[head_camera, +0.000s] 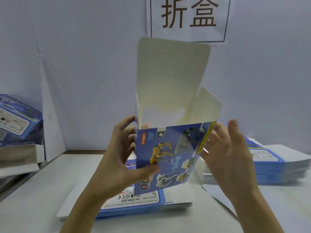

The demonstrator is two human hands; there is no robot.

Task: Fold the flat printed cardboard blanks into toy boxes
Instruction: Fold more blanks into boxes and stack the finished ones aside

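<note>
A blue printed toy box [170,155] is held upright in the air at the middle of the view, opened into a sleeve. Its tall white lid flap [171,78] stands up at the back, and a smaller side flap [210,105] juts up at the right. My left hand [124,158] grips the box's left edge, thumb on the printed front and fingers behind. My right hand [225,153] lies with straight fingers against the box's right side. Under the box lies a stack of flat blanks [134,206].
A second, thicker stack of blue flat blanks [276,167] lies at the right. Folded boxes [16,120] are piled at the far left over a white carton [18,157]. A paper sign [188,19] hangs on the white wall behind the white table [33,199].
</note>
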